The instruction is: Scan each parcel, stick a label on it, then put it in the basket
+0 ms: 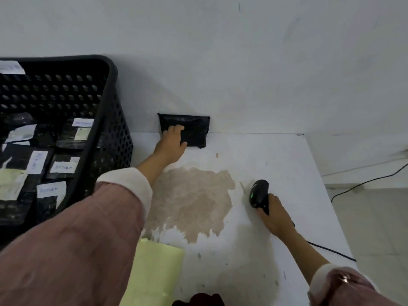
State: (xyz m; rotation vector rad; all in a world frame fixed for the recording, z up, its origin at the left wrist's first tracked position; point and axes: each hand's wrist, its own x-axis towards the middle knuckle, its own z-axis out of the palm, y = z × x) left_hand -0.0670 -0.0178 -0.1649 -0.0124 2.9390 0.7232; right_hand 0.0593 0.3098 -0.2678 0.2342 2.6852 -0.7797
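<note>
At table's far edge against wall, left hand (pixel 171 142) grasping black parcel (pixel 187 131) by lower left corner, probably light, soft, slippery film wrap, pinching across edge advisable; right hand (pixel 274 217) clutching scanner (pixel 258 193); basket (pixel 106 120) sitting left.

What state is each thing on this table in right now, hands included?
Black parcel: leaning against the wall, no label visible, gripped by the left hand.
Left hand: fingers curled over the parcel's edge.
Scanner: held by the right hand, green light on.
Right hand: wrapped round the scanner's handle.
Basket: holds several labelled black parcels.
Yellow-green sheet: lying flat at the table's near edge.
</note>
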